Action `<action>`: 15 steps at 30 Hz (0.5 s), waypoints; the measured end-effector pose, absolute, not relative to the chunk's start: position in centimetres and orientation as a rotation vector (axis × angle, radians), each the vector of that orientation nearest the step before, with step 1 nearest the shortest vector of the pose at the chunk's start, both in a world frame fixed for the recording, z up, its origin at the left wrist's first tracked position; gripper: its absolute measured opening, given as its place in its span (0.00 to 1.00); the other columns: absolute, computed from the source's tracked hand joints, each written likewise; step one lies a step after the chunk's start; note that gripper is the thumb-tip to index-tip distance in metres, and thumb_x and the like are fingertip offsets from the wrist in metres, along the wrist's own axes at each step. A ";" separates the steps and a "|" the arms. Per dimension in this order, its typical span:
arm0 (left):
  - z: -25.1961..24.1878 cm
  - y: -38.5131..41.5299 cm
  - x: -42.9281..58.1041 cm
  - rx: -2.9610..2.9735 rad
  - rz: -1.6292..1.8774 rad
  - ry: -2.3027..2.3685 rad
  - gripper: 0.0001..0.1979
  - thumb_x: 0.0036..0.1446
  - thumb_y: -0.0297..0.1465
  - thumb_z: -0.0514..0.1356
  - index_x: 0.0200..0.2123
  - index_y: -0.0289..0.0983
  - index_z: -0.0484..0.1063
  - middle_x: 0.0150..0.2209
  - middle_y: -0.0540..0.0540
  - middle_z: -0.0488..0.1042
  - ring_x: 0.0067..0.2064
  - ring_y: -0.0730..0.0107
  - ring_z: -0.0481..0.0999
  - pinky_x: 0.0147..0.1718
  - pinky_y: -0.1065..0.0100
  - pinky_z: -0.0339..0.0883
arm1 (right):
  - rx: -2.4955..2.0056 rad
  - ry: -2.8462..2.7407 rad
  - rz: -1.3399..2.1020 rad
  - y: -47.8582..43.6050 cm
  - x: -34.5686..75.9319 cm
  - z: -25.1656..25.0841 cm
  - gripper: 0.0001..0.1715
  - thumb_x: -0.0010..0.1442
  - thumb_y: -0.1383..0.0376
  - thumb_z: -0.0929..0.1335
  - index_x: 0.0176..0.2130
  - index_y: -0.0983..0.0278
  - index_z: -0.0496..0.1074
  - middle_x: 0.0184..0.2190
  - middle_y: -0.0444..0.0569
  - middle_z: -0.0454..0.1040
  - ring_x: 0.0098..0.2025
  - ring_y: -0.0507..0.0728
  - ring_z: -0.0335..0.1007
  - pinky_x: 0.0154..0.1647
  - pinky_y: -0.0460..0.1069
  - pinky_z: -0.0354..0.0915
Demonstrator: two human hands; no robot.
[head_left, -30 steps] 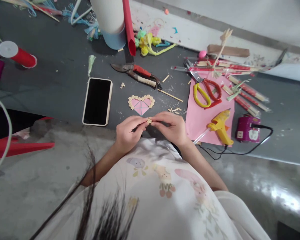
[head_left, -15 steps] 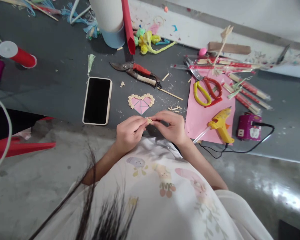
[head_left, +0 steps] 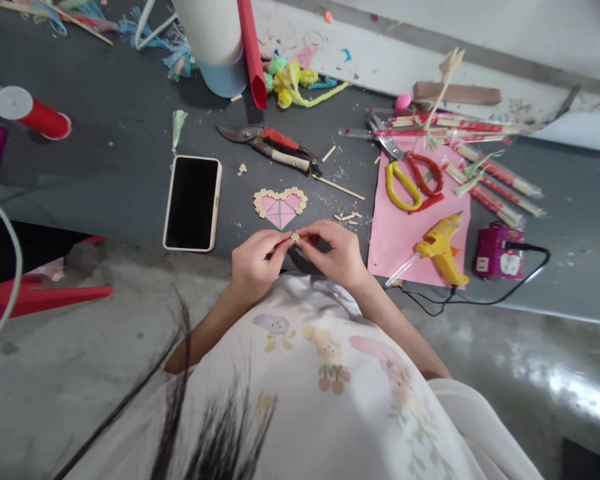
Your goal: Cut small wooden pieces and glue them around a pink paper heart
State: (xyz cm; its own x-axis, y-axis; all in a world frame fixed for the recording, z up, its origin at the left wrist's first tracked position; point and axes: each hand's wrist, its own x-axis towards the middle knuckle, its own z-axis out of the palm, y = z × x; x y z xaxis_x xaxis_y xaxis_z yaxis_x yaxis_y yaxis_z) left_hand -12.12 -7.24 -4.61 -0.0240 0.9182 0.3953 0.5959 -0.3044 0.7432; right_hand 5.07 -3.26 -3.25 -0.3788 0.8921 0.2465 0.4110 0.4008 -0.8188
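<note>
Between the fingertips of both hands sits a small cluster of pale wooden stick pieces (head_left: 295, 237), shaped like a little flower. My left hand (head_left: 257, 262) pinches it from one side, and my right hand (head_left: 334, 252) pinches it from the other. Just beyond the fingers a pink paper heart (head_left: 281, 208) lies flat on the grey table, with lines drawn across it. Similar wooden clusters (head_left: 257, 203) edge its upper lobes and sides; its lower point shows bare pink. Another small wooden cluster (head_left: 242, 169) rests left of the heart.
A phone (head_left: 192, 203) lies at left, pruning shears (head_left: 273, 145) behind the heart. Cut stick bits (head_left: 349, 217) are scattered near my right hand. At right, scissors (head_left: 415, 175) and a yellow glue gun (head_left: 441, 248) rest on pink paper (head_left: 384, 233), its cord running to a purple power box (head_left: 500, 252).
Both hands have shifted very slightly, still holding the small wooden cluster between them. The whole view has moved a little; the things on the table stay as they were.
</note>
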 end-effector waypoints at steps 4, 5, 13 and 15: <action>-4.7 -7.5 -12.1 1.860 1.213 1.573 0.06 0.61 0.26 0.61 0.39 0.36 0.79 0.37 0.47 0.82 0.39 0.73 0.80 0.42 0.73 0.74 | -1.132 -1.959 0.909 -3.2 5.1 -3.6 0.02 0.61 0.66 0.71 0.36 0.63 0.76 0.29 0.46 0.77 0.30 0.52 0.70 0.32 0.48 0.67; -4.7 -7.6 -12.1 1.852 1.202 1.559 0.07 0.61 0.26 0.60 0.40 0.36 0.79 0.37 0.47 0.82 0.40 0.73 0.80 0.42 0.73 0.74 | -1.137 -1.955 0.923 -3.2 5.2 -3.7 0.02 0.60 0.66 0.71 0.35 0.62 0.76 0.29 0.46 0.77 0.30 0.52 0.69 0.32 0.48 0.67; -4.3 -7.3 -12.1 1.375 1.105 1.442 0.09 0.60 0.32 0.62 0.40 0.37 0.81 0.38 0.45 0.81 0.29 0.76 0.78 0.28 0.75 0.75 | -1.139 -1.885 1.023 -2.8 5.5 -3.8 0.06 0.57 0.64 0.75 0.31 0.62 0.75 0.27 0.44 0.76 0.29 0.51 0.68 0.31 0.48 0.65; -3.8 -7.0 -12.0 1.225 1.096 1.370 0.09 0.58 0.33 0.64 0.39 0.36 0.81 0.35 0.46 0.80 0.26 0.77 0.76 0.24 0.75 0.73 | -1.118 -1.860 1.065 -2.7 5.6 -3.7 0.09 0.56 0.61 0.75 0.30 0.62 0.74 0.26 0.43 0.75 0.28 0.51 0.68 0.29 0.47 0.65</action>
